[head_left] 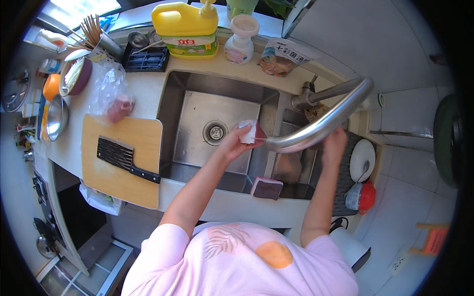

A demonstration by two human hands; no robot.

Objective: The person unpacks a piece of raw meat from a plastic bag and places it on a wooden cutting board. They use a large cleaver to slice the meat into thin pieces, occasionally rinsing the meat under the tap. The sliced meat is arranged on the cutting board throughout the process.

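My left hand (236, 143) is closed around a small white and dark red piece (251, 131), which may be meat with a pale side; I cannot be sure. It is held over the right part of the steel sink (190, 157), beside the end of the tap spout (316, 129). My right hand (335, 143) is raised on the far side of the spout, near the dark drying mat (342, 180). Its fingers are blurred and partly hidden. A pink sponge with a dark top (266, 188) lies on the sink's front edge.
Left of the sink, a cleaver (118, 157) lies on a wooden cutting board (143, 190). Behind it sits a clear bag (109, 86) with red meat (120, 108). A yellow jug (185, 24), white pump bottle (241, 44) and printed pouch (282, 56) line the back ledge.
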